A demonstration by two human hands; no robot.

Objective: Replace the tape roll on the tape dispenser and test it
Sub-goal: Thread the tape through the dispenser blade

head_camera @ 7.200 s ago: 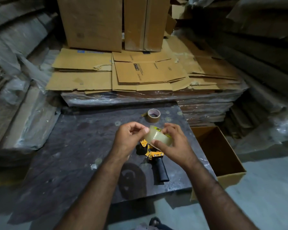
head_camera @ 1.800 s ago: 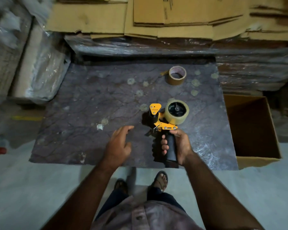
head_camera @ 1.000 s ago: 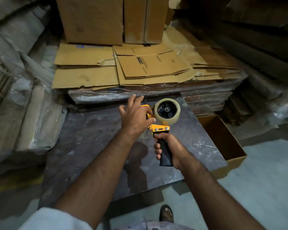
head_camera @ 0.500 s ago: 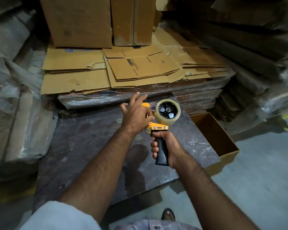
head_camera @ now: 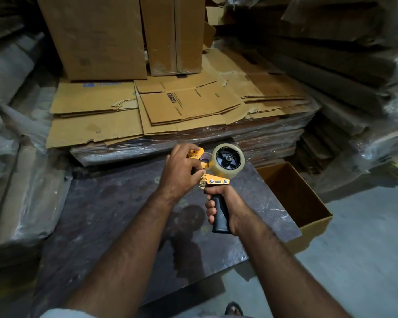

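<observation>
An orange tape dispenser (head_camera: 216, 180) with a black handle is held upright above the dark table (head_camera: 115, 210). A clear tape roll (head_camera: 228, 159) sits on its black hub. My right hand (head_camera: 225, 210) is wrapped around the handle. My left hand (head_camera: 182, 171) is curled over the dispenser's orange front end, fingers pinched near the roller and blade; whether they hold the tape's end is hidden. The old brown tape core is mostly hidden behind the dispenser.
An open cardboard box (head_camera: 294, 198) stands on the floor at the table's right edge. Flattened cartons (head_camera: 170, 106) lie stacked on wrapped bundles behind the table, with upright boxes (head_camera: 97, 37) further back. Plastic-wrapped stacks (head_camera: 16, 180) flank the left.
My left hand's fingers, spread half a second ago, have closed down onto the dispenser's front end. My right hand keeps the handle in about the same place.
</observation>
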